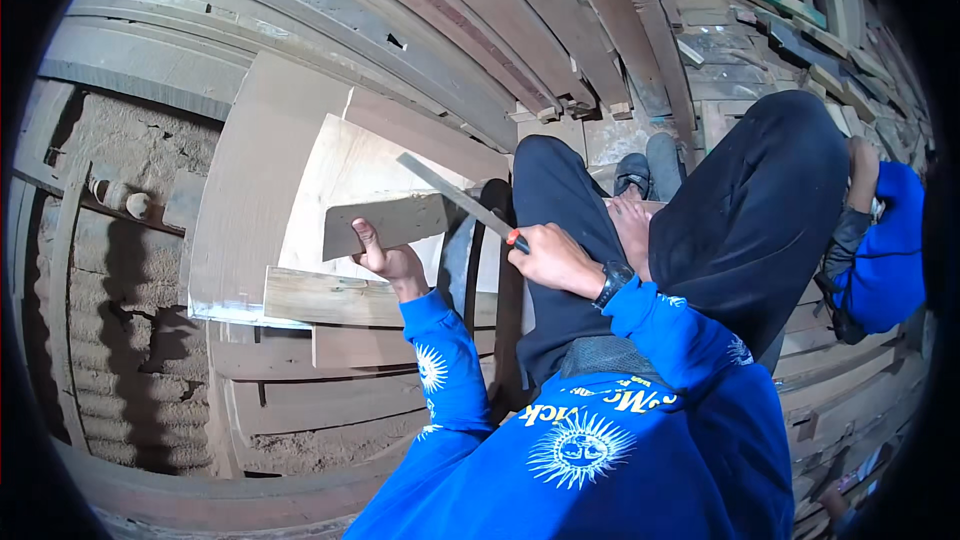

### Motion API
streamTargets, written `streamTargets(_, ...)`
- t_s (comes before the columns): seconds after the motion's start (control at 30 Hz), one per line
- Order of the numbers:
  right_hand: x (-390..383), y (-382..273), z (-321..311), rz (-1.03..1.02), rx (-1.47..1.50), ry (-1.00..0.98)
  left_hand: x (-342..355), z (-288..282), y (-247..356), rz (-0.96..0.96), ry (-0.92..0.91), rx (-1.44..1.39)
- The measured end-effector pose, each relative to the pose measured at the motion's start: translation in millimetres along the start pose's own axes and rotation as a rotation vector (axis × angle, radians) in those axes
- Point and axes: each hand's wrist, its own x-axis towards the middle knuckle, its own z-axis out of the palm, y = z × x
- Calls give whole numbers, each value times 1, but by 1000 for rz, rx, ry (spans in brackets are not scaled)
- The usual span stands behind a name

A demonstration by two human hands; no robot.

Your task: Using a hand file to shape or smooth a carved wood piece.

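Note:
My left hand (pixel 388 262) grips a short, flat wooden block (pixel 385 225) from its near side, thumb on top and the other fingers hidden beneath. My right hand (pixel 556 258) is closed round the black and orange handle of a long, flat metal file (pixel 447 190). The file points up and to the left, and its blade passes over or against the right end of the block; whether they touch I cannot tell. Below the block is a pale plywood sheet (pixel 325 170), lying on a larger brown board (pixel 235 200).
A narrow plank (pixel 330 297) lies across the near part of the boards. Long timbers (pixel 440 15) are stacked along the far side. To the left is a dusty corrugated surface (pixel 140 360) between wooden bars. Another person in blue (pixel 885 250) sits at the far right, near scattered wood offcuts (pixel 790 35).

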Motion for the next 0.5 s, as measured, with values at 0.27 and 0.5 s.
streamTargets(0.27, 2, 8, -3, 46, -60, -12, 0, 6, 3, 27, -2, 7)
streamTargets(0.5, 2, 0, -5, 87, -18, -76, 0, 4, 3, 18, 2, 27)
